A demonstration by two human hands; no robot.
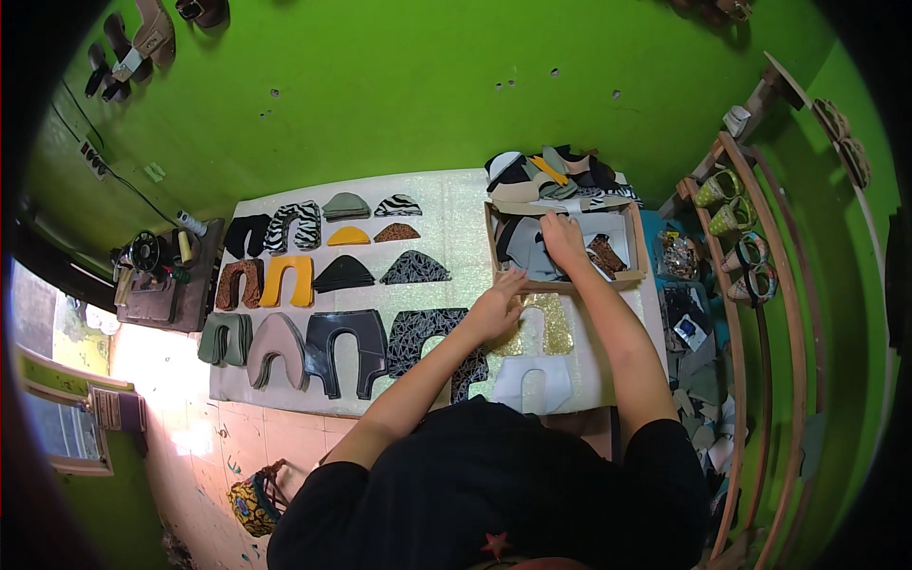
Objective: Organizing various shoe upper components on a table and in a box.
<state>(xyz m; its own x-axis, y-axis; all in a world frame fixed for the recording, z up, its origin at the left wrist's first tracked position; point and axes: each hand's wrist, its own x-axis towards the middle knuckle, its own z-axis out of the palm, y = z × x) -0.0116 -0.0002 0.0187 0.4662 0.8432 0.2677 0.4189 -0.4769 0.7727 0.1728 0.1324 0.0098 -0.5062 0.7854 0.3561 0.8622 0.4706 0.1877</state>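
A shallow cardboard box (638, 249) at the table's right side holds grey, black and leopard-print cut pieces. My right hand (564, 239) reaches into it, its fingers bent down and closed among the grey pieces (525, 243); what they grip is hidden. My left hand (498, 306) lies by the box's front left corner with its fingers stretched out and apart, holding nothing I can see. Just in front of the box are a gold glittery U-shaped piece (558, 328) and a white U-shaped piece (532, 382).
Stacked U-shaped and half-round pieces stand in rows at left, including yellow U-shapes (287, 282) and black half-rounds (344, 273). Behind the box lies a scrap heap (541, 176). A wooden rack with sandals (731, 217) stands right; a sewing machine (147, 256) stands far left.
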